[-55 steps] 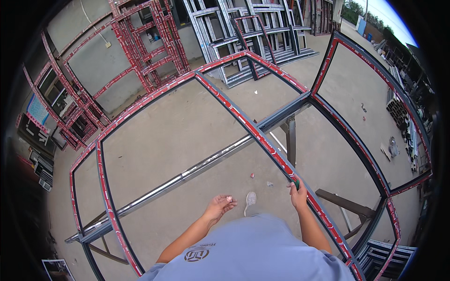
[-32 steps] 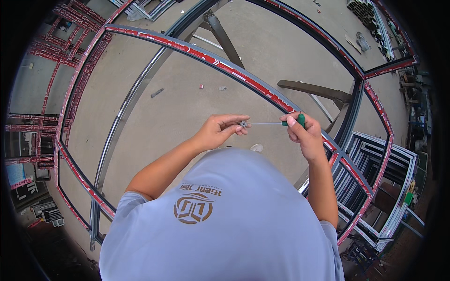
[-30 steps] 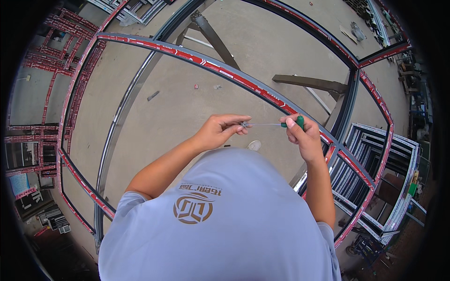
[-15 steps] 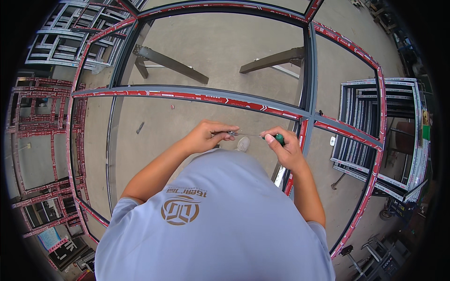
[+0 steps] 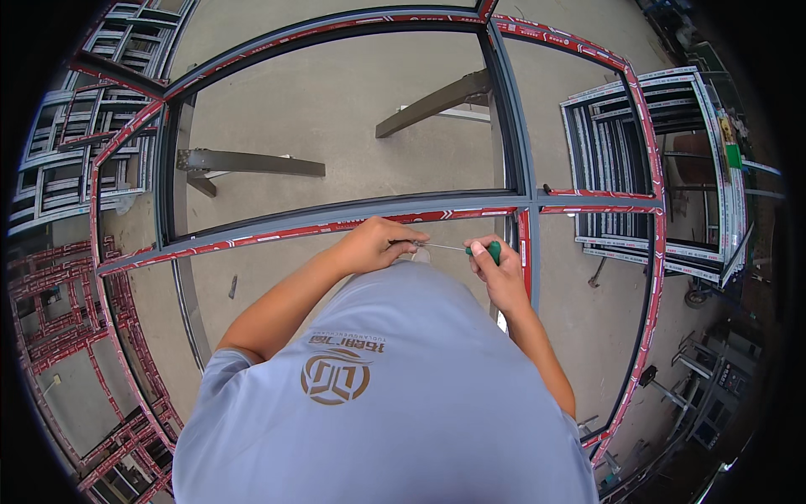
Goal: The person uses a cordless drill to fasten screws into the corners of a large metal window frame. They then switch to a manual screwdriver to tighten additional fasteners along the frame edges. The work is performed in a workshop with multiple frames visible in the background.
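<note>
In front of my chest, my right hand (image 5: 502, 284) is wrapped round the green handle of a screwdriver (image 5: 445, 247). Its thin metal shaft points left, toward my other hand. My left hand (image 5: 369, 245) pinches a small dark metal piece (image 5: 416, 244) between thumb and fingers, right at the screwdriver's tip. The fingers cover most of that piece, so its kind does not show. Just beyond both hands runs a bar of a large grey window frame (image 5: 353, 223) faced with red printed tape; neither hand clearly touches it.
The frame surrounds me on several sides, with brown metal support legs (image 5: 277, 163) beneath its far opening. More frames (image 5: 617, 151) are stacked at the right, and red-taped ones (image 5: 71, 311) stand at the left. A small dark object (image 5: 232, 286) lies on the floor.
The view has turned, so the frame and surroundings appear shifted left and tilted. Both hands keep their hold before my chest, and the screwdriver's shaft now slants slightly.
</note>
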The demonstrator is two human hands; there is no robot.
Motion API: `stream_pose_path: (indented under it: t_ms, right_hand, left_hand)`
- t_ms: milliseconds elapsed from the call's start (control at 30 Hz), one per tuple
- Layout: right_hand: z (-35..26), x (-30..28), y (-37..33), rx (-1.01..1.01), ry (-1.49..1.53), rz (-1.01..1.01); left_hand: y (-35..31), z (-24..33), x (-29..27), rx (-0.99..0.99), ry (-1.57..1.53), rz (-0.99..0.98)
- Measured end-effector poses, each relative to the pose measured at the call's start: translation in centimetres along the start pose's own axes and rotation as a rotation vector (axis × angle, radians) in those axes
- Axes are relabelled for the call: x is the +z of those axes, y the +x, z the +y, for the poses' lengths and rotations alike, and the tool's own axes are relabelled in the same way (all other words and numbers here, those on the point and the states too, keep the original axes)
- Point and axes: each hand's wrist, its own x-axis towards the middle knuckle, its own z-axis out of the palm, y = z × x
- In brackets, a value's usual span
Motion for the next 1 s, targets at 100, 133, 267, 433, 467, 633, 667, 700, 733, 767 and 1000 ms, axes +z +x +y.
stream_pose_path:
  t_ms: [100, 133, 267, 433, 467, 633, 667, 700, 733, 767, 1000]
  right_hand:
    - [-0.1, 0.2, 1.7, -0.018, -0.068, 0.008]
    - [0.0, 0.3, 2.3, -0.010, -0.005, 0.010]
    - [0.1, 1.4, 4.7, -0.053, 0.526, 0.090]
    - [0.2, 2.2, 9.3, 0.039, 0.610, 0.209]
    - [0.2, 1.9, 9.9, -0.038, 0.596, 0.204]
    - [-1.2, -2.7, 12.2, -0.046, 0.449, 0.097]
    - [-1.5, -3.5, 12.4, -0.037, 0.468, 0.065]
    - [-1.7, -4.4, 12.6, -0.050, 0.498, 0.017]
    - [-2.0, -5.2, 12.9, -0.013, 0.480, -0.003]
    - [-2.1, -5.8, 13.1, -0.039, 0.479, -0.021]
    - [-2.1, -9.2, 14.3, -0.088, 0.505, -0.200]
  left_hand:
    - [1.9, -1.9, -1.5, -0.045, -0.100, -0.168]
    - [2.4, -2.3, -1.9, -0.059, -0.102, -0.221]
    - [4.7, -2.7, -2.3, -0.270, -0.479, -0.286]
    - [8.3, -1.2, -2.2, -0.437, -0.702, -0.279]
    - [9.2, -0.8, -2.2, -0.462, -0.741, -0.271]
    - [12.3, 1.8, -1.4, -0.578, -0.838, -0.199]
    - [12.7, 2.3, -1.1, -0.583, -0.880, -0.189]
    - [13.1, 2.8, -0.7, -0.587, -0.922, -0.180]
    - [13.6, 3.2, -0.5, -0.598, -0.918, -0.170]
    - [14.1, 3.5, -0.1, -0.607, -0.917, -0.159]
    - [16.1, 4.3, 2.4, -0.620, -0.957, -0.073]
